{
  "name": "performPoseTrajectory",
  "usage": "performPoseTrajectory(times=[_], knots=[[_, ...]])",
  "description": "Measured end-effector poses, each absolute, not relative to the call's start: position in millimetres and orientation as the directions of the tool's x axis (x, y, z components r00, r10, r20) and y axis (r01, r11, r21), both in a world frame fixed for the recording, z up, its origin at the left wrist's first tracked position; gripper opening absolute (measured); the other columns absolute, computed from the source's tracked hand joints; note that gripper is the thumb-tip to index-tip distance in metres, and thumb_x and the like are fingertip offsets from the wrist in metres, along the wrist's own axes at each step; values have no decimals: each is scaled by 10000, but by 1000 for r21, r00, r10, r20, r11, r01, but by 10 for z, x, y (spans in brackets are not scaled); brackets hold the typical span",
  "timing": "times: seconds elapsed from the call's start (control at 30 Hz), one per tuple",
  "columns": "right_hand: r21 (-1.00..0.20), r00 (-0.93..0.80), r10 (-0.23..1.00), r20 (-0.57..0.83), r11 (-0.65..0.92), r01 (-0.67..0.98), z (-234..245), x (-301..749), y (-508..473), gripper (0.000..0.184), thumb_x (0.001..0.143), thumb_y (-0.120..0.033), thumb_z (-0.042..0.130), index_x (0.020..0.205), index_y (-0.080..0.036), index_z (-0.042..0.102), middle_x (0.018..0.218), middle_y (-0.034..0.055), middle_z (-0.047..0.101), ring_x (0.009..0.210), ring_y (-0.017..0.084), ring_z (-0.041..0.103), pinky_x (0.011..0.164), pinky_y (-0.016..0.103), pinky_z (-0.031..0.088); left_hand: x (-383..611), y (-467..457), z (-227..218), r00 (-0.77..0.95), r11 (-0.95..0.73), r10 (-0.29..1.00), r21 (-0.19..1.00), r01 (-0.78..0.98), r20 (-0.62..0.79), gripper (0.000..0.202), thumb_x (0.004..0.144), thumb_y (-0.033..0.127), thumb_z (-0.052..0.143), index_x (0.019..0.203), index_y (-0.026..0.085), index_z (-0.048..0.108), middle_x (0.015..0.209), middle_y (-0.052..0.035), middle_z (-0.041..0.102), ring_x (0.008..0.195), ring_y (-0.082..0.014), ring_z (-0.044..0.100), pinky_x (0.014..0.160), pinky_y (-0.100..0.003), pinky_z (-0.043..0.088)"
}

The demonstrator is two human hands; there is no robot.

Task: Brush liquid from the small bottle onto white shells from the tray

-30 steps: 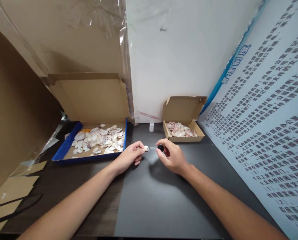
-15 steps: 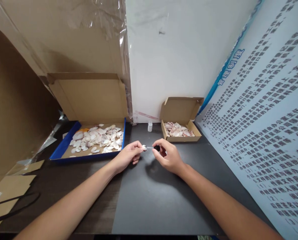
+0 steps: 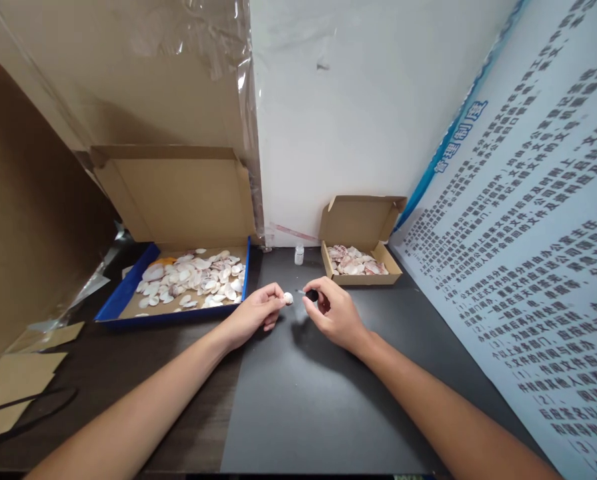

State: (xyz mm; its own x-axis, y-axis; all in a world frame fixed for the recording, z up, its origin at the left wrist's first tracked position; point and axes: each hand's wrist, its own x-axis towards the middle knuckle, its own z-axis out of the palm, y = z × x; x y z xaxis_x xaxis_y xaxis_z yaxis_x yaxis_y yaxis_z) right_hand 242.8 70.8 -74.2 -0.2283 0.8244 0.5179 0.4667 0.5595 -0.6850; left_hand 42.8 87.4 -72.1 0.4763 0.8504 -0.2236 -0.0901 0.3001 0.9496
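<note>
My left hand pinches a small white seashell at its fingertips, above the dark mat. Close by on the right, my right hand grips a black brush cap between thumb and fingers. A thin pale stem points from the cap toward the shell, and a small gap separates them. Beyond both hands stands a small clear bottle with a whitish label, upright near the wall; no cap shows on it.
At left, an open blue-edged cardboard box holds many pale shells. A smaller open cardboard box with pinkish shells stands at back right. A printed board leans along the right side. Cardboard pieces and a black cable lie far left.
The brush stem has drawn back slightly from the shell; earlier it reached the shell. The shell's face now looks whiter, with less dark showing. Both hands stay in nearly the same place.
</note>
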Motion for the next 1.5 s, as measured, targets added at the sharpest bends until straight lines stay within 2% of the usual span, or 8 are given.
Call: performPoseTrajectory(times=[0.17, 0.3, 0.43, 0.6, 0.77, 1.2, 1.33, 1.5], knots=[[-725, -245, 821, 516, 571, 386, -735, 2446, 705, 86, 864, -217, 577, 947, -191, 576, 653, -48, 431, 523, 91, 413, 515, 222, 351, 420, 883, -739, 481, 309, 846, 947, -93, -229, 313, 766, 392, 673, 793, 189, 437, 600, 92, 408, 440, -8, 301, 409, -146, 281], [-695, -261, 800, 540, 599, 397, -721, 2430, 682, 70, 849, -202, 587, 918, -189, 588, 714, -27, 463, 541, 88, 417, 531, 226, 364, 414, 878, -723, 482, 330, 841, 939, -100, -245, 327, 751, 393, 688, 785, 186, 437, 584, 94, 391, 440, -9, 291, 412, -148, 261], [-720, -247, 809, 534, 588, 368, -731, 2414, 680, 83, 860, -203, 574, 942, -191, 576, 668, -42, 450, 518, 86, 421, 512, 219, 364, 421, 862, -689, 471, 339, 845, 935, -104, -254, 333, 742, 394, 695, 779, 183, 439, 589, 92, 398, 442, -6, 295, 418, -147, 250], [-694, -235, 800, 552, 597, 402, -740, 2405, 680, 93, 850, -184, 571, 943, -190, 573, 757, -18, 488, 553, 83, 444, 534, 217, 386, 419, 857, -667, 476, 351, 841, 928, -121, -256, 328, 741, 384, 697, 783, 185, 439, 592, 89, 409, 442, -5, 291, 418, -144, 240], [-708, -257, 811, 525, 584, 397, -728, 2399, 661, 86, 859, -192, 557, 944, -189, 564, 740, -18, 492, 554, 89, 447, 541, 224, 392, 408, 873, -681, 474, 364, 840, 922, -129, -265, 289, 764, 360, 671, 782, 190, 438, 523, 105, 312, 430, -15, 267, 416, -140, 223], [-694, -264, 815, 516, 578, 430, -720, 2411, 667, 81, 877, -226, 540, 948, -192, 561, 732, -14, 501, 561, 101, 437, 549, 230, 387, 412, 876, -677, 459, 376, 846, 914, -153, -271, 289, 773, 333, 662, 756, 191, 410, 525, 102, 290, 428, -14, 269, 411, -137, 222], [-671, -278, 820, 501, 570, 475, -726, 2415, 675, 83, 876, -224, 538, 947, -188, 562, 788, 5, 514, 591, 106, 454, 561, 234, 392, 413, 880, -681, 451, 377, 850, 912, -163, -271, 275, 771, 321, 660, 755, 190, 419, 521, 101, 288, 424, -15, 271, 407, -139, 216], [-695, -271, 829, 490, 559, 453, -734, 2410, 678, 98, 883, -238, 541, 966, -190, 564, 757, -6, 515, 573, 102, 455, 565, 235, 395, 415, 877, -677, 451, 374, 852, 912, -169, -266, 271, 774, 316, 656, 753, 189, 418, 524, 100, 284, 424, -15, 270, 406, -139, 217]])
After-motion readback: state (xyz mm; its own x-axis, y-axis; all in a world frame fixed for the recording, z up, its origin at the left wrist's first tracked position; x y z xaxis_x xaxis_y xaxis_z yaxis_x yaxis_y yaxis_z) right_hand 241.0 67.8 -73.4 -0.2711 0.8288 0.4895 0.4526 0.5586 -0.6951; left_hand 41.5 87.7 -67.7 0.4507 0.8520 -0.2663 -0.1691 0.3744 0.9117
